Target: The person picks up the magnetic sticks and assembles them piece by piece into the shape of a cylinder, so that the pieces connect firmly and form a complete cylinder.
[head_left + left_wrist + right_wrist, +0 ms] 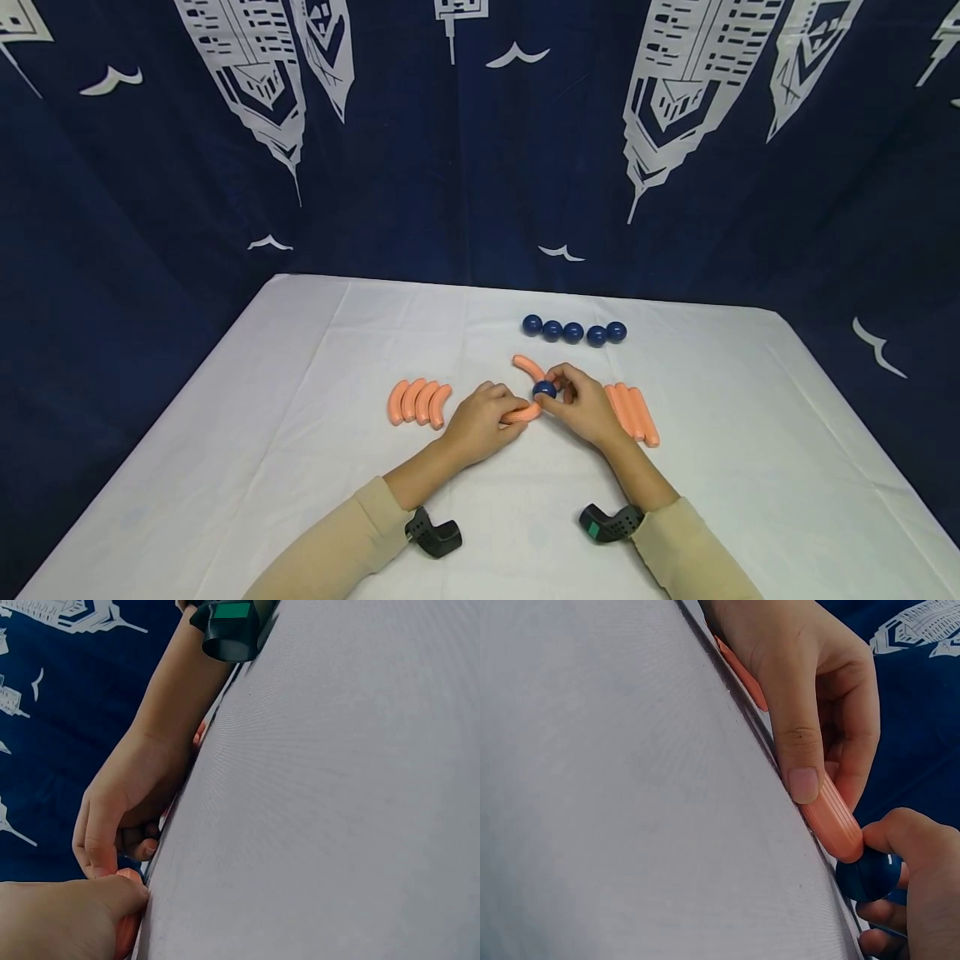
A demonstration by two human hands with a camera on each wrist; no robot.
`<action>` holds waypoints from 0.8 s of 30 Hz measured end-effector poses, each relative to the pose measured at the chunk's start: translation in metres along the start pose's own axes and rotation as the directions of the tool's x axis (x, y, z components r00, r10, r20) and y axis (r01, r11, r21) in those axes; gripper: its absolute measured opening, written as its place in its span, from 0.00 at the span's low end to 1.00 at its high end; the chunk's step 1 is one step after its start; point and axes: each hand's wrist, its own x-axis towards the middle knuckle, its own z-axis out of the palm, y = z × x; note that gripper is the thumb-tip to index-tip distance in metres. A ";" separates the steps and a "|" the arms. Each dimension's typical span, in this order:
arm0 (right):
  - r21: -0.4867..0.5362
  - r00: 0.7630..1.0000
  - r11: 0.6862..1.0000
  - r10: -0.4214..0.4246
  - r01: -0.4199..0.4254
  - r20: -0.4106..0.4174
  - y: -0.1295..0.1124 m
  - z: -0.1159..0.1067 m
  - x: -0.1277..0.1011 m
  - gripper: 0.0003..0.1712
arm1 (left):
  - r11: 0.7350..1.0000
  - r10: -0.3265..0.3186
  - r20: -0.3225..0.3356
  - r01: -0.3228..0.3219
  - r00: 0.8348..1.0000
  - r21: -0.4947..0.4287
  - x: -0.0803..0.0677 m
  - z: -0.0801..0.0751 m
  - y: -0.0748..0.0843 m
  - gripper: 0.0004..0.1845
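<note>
Between thumb and fingers my left hand [480, 423] holds a curved, ribbed orange piece [834, 826] against the table. The end of that piece touches a dark blue ball [544, 390], which my right hand [583, 407] pinches. In the right wrist view the ball [868, 876] sits right at the piece's tip. Whether the two are joined cannot be told. A second curved orange piece [527, 365] extends from the ball's far side, partly hidden by the right fingers. In the left wrist view the ball is mostly hidden behind the hands.
Several curved orange pieces [420, 403] lie side by side left of my left hand. Several straight orange sticks [636, 414] lie by my right wrist. Farther back, several blue balls [573, 332] form a row on the white tablecloth [360, 333]. A dark blue patterned curtain [465, 167] hangs behind.
</note>
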 end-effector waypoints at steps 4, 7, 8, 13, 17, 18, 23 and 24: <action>0.005 0.999 0.999 -0.043 0.043 -0.001 0.001 0.001 -0.001 0.14 | 1.000 0.002 0.006 -0.002 1.000 -0.004 0.000 -0.001 0.000 0.09; 0.000 0.998 0.998 -0.070 0.070 0.002 0.002 0.001 -0.001 0.15 | 1.000 0.000 0.018 0.000 1.000 0.000 0.000 -0.001 0.000 0.09; -0.001 0.997 0.997 -0.075 0.075 0.001 0.003 0.002 -0.001 0.14 | 1.000 -0.002 0.021 0.002 1.000 0.003 0.000 -0.001 0.000 0.09; 0.004 0.998 0.998 -0.070 0.070 -0.001 0.002 0.001 -0.001 0.15 | 1.000 -0.009 0.028 0.009 1.000 0.007 0.000 -0.001 0.000 0.09; 0.008 0.998 0.998 -0.056 0.056 -0.004 0.000 0.001 -0.001 0.14 | 1.000 -0.017 0.019 0.017 1.000 -0.005 0.000 0.000 -0.001 0.10; 0.008 0.999 0.999 -0.052 0.052 -0.006 0.000 0.001 -0.001 0.14 | 1.000 -0.021 0.018 0.021 1.000 -0.009 0.000 0.001 -0.001 0.10; 0.000 0.999 0.999 -0.045 0.045 -0.007 -0.001 0.000 -0.001 0.11 | 0.999 -0.040 0.020 0.040 0.999 -0.024 0.000 0.001 -0.001 0.11; -0.001 0.999 0.999 -0.044 0.044 -0.007 -0.001 0.001 -0.001 0.10 | 0.999 -0.042 0.020 0.042 0.999 -0.026 0.000 0.001 -0.002 0.11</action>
